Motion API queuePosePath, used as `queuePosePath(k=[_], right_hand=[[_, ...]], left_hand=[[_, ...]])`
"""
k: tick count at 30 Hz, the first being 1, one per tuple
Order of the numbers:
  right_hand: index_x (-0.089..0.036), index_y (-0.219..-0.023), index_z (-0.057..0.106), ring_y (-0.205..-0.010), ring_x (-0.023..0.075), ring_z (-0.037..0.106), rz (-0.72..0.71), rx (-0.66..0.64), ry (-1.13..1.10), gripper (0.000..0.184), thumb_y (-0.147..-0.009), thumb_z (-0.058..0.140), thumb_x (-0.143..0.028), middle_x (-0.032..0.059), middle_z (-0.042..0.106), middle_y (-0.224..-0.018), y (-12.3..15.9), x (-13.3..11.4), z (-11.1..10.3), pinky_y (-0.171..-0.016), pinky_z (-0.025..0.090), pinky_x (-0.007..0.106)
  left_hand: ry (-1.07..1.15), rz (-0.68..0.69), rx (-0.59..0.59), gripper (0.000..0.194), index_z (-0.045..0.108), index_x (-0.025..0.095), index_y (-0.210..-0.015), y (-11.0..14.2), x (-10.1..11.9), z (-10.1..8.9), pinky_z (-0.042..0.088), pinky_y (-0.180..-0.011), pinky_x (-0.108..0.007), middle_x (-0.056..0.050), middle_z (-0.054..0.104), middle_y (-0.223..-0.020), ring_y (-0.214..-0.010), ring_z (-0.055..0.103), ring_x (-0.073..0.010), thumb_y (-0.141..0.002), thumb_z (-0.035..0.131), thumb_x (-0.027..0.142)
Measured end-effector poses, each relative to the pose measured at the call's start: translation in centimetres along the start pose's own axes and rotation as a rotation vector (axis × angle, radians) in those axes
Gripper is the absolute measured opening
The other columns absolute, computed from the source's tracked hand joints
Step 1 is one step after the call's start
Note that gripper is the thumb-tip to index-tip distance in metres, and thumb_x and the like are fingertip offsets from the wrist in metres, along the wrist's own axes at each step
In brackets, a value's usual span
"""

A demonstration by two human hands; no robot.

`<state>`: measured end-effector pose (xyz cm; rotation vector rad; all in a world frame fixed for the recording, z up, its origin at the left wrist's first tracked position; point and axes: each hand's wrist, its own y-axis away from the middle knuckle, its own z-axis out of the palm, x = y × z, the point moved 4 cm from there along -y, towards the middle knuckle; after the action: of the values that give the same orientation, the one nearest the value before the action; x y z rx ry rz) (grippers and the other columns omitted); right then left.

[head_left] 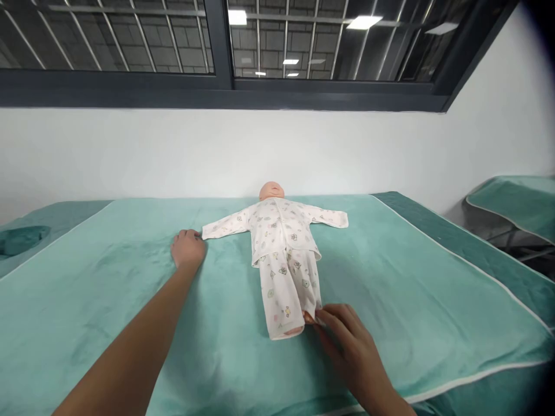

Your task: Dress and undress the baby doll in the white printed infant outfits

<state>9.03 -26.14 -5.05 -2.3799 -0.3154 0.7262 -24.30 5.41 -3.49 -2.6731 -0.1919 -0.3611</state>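
A baby doll [272,190] lies on its back, its head towards the wall and its arms spread. It wears a white patterned top [281,226] and matching trousers [280,292]. My right hand [349,341] pinches the hem of the trouser leg on the right, beside the doll's foot [308,318]. My left hand [188,247] rests on the green sheet, right at the cuff of the left-side sleeve [225,226]. Its fingers bend down onto the cloth and their tips are partly hidden; I see nothing held in them.
A light green sheet [130,289] with white piping covers the bed. A darker green item [23,240] lies at the far left. The white wall [173,150] and a barred window [108,40] stand behind. Another green-covered surface [520,199] is at the right.
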Motion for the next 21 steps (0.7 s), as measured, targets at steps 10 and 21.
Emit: queuePosePath(k=[10,21], right_hand=[[-0.022,-0.087,0.057,-0.076,0.0162,0.057,0.29,-0.028,-0.529,0.008,-0.094,0.053,-0.023,0.003,0.059,-0.083,-0.5,2.8,-2.6,-0.067,0.048,0.028],[-0.018,-0.101,0.063,-0.084,0.0179,0.061,0.408,-0.037,-0.321,0.026,-0.084,0.045,-0.029,0.0064,0.067,-0.099,-14.6,11.5,4.6,-0.076,0.048,0.032]], left_hand=[[-0.01,-0.013,-0.006,0.034,0.069,0.017,-0.106,0.0,0.1,0.2,0.043,-0.089,-0.045,-0.016,0.062,-0.118,-0.112,0.053,-0.0346,-0.086,0.041,0.017],[-0.019,-0.016,0.005,0.032,0.069,0.018,-0.103,-0.1,0.1,0.1,0.044,-0.087,-0.043,-0.015,0.062,-0.118,-0.111,0.053,-0.034,-0.086,0.041,0.016]])
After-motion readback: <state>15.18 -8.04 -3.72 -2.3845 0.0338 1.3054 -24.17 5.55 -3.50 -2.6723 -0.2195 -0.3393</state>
